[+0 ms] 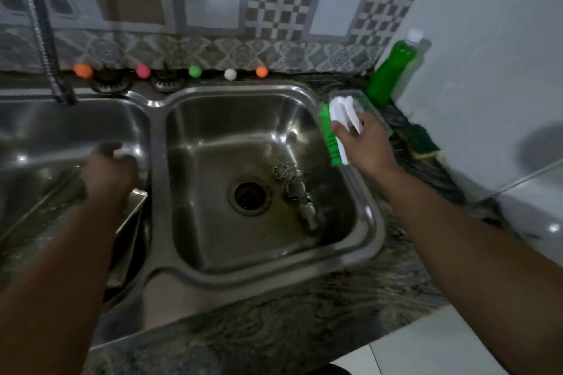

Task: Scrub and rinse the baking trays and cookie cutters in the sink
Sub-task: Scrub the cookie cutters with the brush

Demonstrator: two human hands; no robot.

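Observation:
My right hand (367,143) grips the white handle of a scrub brush (330,128) with green bristles, held over the right rim of the right sink basin (213,237). Several metal cookie cutters (294,189) lie on that basin's floor, just right of the drain (249,195). My left hand (106,170) reaches into the left basin (45,137), fingers curled round a small white thing at the dividing wall; what it is cannot be made out. A metal baking tray (128,222) leans in the left basin under my left forearm.
A green dish-soap bottle (393,70) stands at the back right corner beside a clear plastic tray (362,100). A green-yellow sponge (422,143) lies on the granite counter. A flexible metal faucet hose (45,39) hangs over the left basin. Coloured balls (195,70) line the backsplash ledge.

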